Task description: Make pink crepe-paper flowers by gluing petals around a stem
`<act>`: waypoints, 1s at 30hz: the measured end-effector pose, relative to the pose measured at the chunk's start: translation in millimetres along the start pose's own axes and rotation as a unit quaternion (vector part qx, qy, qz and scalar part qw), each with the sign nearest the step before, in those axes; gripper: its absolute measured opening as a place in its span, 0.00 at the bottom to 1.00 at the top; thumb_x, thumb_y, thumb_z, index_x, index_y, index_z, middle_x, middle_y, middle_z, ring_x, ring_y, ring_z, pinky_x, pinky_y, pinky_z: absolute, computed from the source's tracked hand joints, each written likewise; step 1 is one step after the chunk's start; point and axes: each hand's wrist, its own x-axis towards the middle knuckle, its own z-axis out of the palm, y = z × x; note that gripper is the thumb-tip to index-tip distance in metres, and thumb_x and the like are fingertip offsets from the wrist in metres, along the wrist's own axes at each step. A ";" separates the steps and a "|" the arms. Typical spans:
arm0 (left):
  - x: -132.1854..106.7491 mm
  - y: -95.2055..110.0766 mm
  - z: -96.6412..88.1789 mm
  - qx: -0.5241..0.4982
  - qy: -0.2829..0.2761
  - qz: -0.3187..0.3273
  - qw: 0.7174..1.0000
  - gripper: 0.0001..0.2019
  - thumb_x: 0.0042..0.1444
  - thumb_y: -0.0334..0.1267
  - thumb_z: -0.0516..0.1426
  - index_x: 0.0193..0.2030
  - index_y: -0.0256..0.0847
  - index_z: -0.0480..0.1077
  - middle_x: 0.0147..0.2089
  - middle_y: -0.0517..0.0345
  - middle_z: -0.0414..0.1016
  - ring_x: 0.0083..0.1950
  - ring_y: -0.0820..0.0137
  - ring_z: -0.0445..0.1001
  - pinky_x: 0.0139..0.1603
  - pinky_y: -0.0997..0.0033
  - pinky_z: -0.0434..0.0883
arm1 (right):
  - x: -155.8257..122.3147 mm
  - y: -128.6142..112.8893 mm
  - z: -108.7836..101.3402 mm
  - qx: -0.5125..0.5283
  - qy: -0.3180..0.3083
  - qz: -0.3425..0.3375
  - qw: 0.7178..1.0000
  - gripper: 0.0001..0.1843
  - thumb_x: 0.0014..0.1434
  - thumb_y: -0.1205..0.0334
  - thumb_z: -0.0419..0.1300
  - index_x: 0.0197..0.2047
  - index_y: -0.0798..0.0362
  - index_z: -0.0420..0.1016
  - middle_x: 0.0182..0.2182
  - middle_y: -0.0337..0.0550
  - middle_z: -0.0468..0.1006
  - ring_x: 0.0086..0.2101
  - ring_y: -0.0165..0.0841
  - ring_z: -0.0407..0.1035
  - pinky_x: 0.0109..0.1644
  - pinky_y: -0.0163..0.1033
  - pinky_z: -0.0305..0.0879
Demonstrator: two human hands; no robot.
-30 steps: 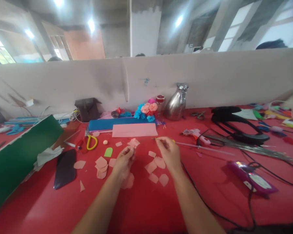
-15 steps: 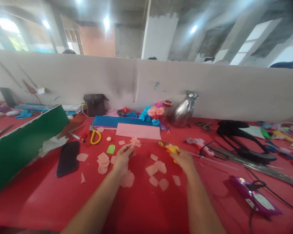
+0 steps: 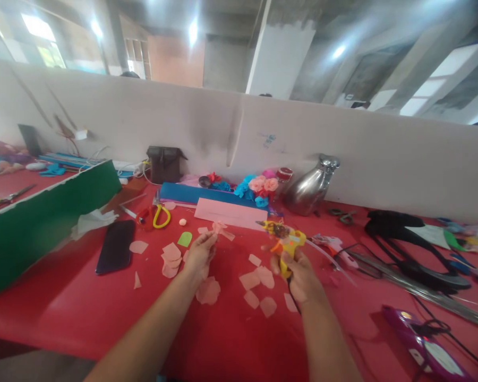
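Observation:
Pinched in my left hand (image 3: 202,254) is a small pink paper flower (image 3: 222,230), its strips sticking out past the fingertips. My right hand (image 3: 297,270) grips a yellow hot glue gun (image 3: 287,245) by its handle, nozzle pointing left toward the flower, with a clear glue stick coming out of the back. The nozzle and flower are apart. Between and below the hands lie several loose pink paper petals (image 3: 265,277). More petals (image 3: 171,257) and a green petal-shaped piece (image 3: 185,239) are left of my left hand.
Pliers with yellow and red handles (image 3: 161,216) and a phone (image 3: 116,247) lie left. Behind are a pink paper sheet (image 3: 231,214), finished paper flowers (image 3: 258,185) and a metal jug (image 3: 311,187). A purple device (image 3: 424,342) with cords sits right; a green board (image 3: 56,228) stands left.
My right hand has lifted the glue gun and turned it upright, so its body and handle show more. My left hand keeps hold of the flower. The whole view has shifted slightly.

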 end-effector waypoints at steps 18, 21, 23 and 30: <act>3.2 -3.9 -4.0 0.022 -0.011 -0.010 1.000 0.17 0.32 0.40 0.68 0.28 0.37 0.68 0.22 0.67 0.65 0.17 0.85 0.55 0.17 0.82 0.48 | 2.3 24.9 25.4 -0.326 -0.031 -0.047 0.944 0.16 0.51 0.48 0.60 0.36 0.52 0.76 0.26 0.42 0.77 0.27 0.37 0.70 0.31 0.39 0.66; 2.0 -3.4 -3.2 0.030 -0.012 -0.008 0.999 0.17 0.33 0.40 0.67 0.28 0.37 0.68 0.22 0.67 0.65 0.18 0.85 0.56 0.17 0.82 0.49 | 2.0 28.5 26.3 -0.355 -0.026 -0.060 0.932 0.18 0.52 0.47 0.60 0.39 0.51 0.76 0.34 0.47 0.80 0.36 0.43 0.73 0.39 0.44 0.67; 1.3 -3.4 -2.9 0.032 -0.012 -0.006 0.999 0.16 0.33 0.40 0.67 0.28 0.37 0.69 0.22 0.67 0.65 0.18 0.85 0.55 0.17 0.82 0.49 | 1.8 29.4 26.7 -0.382 -0.014 -0.057 0.922 0.19 0.52 0.46 0.59 0.39 0.51 0.77 0.35 0.48 0.80 0.37 0.46 0.73 0.40 0.45 0.66; -2.5 -2.8 -1.5 0.052 -0.008 -0.005 0.999 0.16 0.33 0.41 0.68 0.28 0.37 0.70 0.23 0.65 0.67 0.20 0.84 0.59 0.20 0.82 0.53 | 1.2 26.4 28.3 -0.384 -0.021 -0.074 0.920 0.17 0.54 0.49 0.58 0.41 0.52 0.76 0.35 0.47 0.81 0.37 0.45 0.74 0.39 0.45 0.66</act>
